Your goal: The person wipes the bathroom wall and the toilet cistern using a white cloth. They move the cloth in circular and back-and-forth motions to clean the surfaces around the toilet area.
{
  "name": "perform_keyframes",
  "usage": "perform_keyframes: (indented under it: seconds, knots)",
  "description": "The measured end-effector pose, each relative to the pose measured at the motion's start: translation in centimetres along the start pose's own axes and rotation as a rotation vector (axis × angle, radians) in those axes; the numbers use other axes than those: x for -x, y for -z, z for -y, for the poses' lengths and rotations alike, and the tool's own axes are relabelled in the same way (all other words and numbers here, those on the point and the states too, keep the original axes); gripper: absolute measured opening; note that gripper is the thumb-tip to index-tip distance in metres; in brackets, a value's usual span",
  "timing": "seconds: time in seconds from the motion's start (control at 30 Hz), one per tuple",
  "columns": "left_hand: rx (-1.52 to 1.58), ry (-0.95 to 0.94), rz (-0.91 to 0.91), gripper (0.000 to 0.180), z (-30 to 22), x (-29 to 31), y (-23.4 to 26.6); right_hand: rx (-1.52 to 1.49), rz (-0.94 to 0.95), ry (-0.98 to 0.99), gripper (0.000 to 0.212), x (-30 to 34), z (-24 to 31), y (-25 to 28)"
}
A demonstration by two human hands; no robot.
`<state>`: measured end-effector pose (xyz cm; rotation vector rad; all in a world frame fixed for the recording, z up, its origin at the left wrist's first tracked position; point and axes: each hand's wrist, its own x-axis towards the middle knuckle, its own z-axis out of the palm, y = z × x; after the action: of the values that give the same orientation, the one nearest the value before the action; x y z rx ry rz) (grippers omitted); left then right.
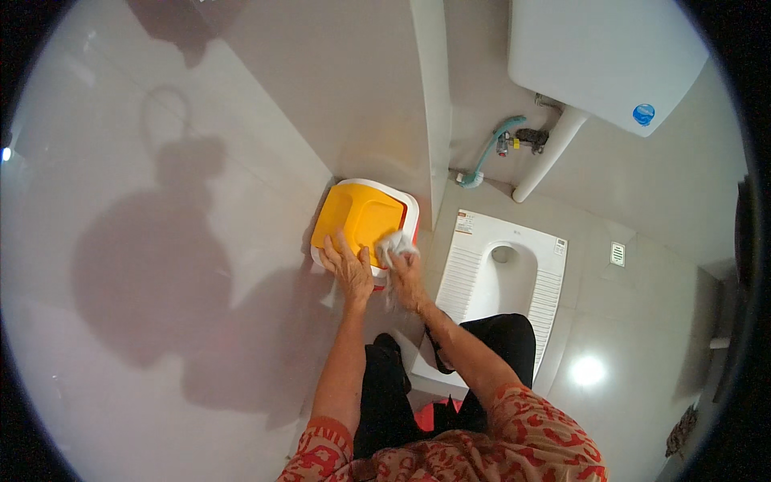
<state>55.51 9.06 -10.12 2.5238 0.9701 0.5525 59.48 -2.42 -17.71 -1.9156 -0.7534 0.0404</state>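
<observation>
Head view: a yellow bin [359, 215] with a white and red rim sits on the pale floor [161, 361], tucked against the foot of a white partition [431, 96]. All places below are given from the bin. Left hand [347, 269] lies flat on its near-left edge, fingers spread and pointing away from the person, pressing down rather than gripping; it holds nothing. Right hand [407, 277] is at the near-right corner, clenched around a crumpled white cloth [395, 245]; the cloth touches the yellow top just beside the rim. The two hands are near each other, not touching. The bin's long axis runs away from the person and leans slightly to the right, so most of the yellow top lies beyond both hands, forward and a little left of the cloth. The right hand is the nearer one to the uncovered top; the left sits on the edge as a brace. Right of the bin, past the partition, a white squat pan [502, 273] is set in the floor. Beyond that, a white cistern [602, 56] hangs on the wall, with a green hose [490, 149] below it. Person's dark trousers are just near side of the bin.
</observation>
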Motion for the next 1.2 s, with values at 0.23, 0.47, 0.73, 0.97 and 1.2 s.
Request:
perform_keyframes:
  seconds: [0.23, 0.47, 0.73, 0.97, 1.2]
  knots:
    - [0.009, -0.04, -0.039, 0.066, 0.7, 0.1, 0.4, -0.331, 0.095, -0.143, 0.047, -3.0, 3.4, 4.8]
    - [-0.003, -0.148, -0.146, 0.064, 1.3, 0.0, -0.8, 0.414, 0.181, 0.332, 0.049, -13.6, 7.8, 0.7]
    - [0.041, -0.038, -0.062, 0.068, 0.1, 0.0, 0.0, 0.448, -0.001, -0.122, 0.052, -14.0, 0.8, 1.4]
    - [-0.001, -0.016, -0.078, 0.073, 0.1, 0.0, 0.4, 0.373, 0.605, -0.006, 0.035, -13.2, 0.5, 7.6]
    - [0.118, -0.005, -0.04, 0.078, 0.3, 0.2, 0.0, 0.286, 0.162, 0.106, 0.042, -16.2, 4.6, 2.4]
